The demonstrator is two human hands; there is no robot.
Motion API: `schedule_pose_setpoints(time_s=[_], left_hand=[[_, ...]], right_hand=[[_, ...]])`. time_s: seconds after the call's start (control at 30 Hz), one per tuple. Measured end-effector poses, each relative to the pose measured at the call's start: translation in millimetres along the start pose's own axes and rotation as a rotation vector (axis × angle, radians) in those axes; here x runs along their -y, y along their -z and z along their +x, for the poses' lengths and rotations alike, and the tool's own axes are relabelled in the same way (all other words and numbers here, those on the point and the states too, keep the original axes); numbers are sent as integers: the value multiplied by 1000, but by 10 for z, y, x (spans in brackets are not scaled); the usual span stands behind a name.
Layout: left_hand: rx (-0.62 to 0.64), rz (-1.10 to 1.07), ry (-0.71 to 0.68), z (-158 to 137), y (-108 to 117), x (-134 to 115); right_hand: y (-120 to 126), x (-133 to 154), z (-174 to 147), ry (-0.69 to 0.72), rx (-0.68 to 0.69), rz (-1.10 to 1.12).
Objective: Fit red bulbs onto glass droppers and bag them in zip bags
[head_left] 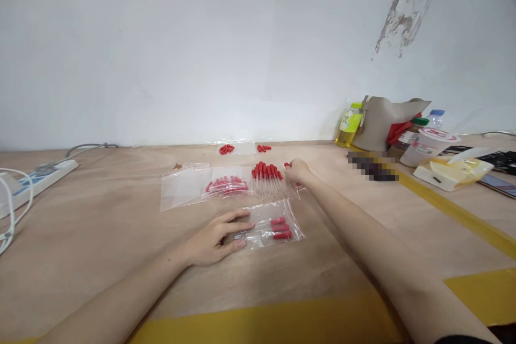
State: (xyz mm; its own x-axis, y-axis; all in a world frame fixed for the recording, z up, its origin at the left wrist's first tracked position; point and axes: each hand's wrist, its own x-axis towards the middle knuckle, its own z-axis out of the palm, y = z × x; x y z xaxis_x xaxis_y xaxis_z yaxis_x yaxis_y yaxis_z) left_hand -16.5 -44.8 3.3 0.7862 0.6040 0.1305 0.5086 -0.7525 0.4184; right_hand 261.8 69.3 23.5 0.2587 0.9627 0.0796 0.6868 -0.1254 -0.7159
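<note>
My left hand (220, 236) lies with its fingers apart on a clear zip bag (258, 209). Inside that bag are three glass droppers (281, 228) with red rubber bulbs, pointing right. Beyond it, a row of loose droppers (266, 174) lies side by side, bulbs toward the wall. At the right end of this row my right hand (299, 172) is closed in a pinch; a red bulb (287, 165) shows at its fingertips, and the rest of that dropper is mostly hidden. Another clear bag (228, 185) to the left of the row contains several red bulbs.
Two small piles of red bulbs (226, 149) lie on plastic by the wall. Flat clear bags (183, 185) are at left. A power strip (44, 183) with cables stands far left. At right are a yellow-green bottle (349, 124), a grey bag (377, 123), a tub (427, 148) and a tissue pack (453, 172).
</note>
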Motion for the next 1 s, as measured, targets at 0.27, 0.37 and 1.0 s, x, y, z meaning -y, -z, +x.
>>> schedule_pose_setpoints(time_s=[0.27, 0.37, 1.0], left_hand=[[8, -9, -10, 15, 11, 11], [9, -5, -3, 19, 12, 8], [-33, 50, -2, 11, 17, -51]], right_hand=[[447, -346, -560, 84, -44, 668], [388, -502, -735, 78, -92, 922], [219, -504, -1109, 110, 436, 658]])
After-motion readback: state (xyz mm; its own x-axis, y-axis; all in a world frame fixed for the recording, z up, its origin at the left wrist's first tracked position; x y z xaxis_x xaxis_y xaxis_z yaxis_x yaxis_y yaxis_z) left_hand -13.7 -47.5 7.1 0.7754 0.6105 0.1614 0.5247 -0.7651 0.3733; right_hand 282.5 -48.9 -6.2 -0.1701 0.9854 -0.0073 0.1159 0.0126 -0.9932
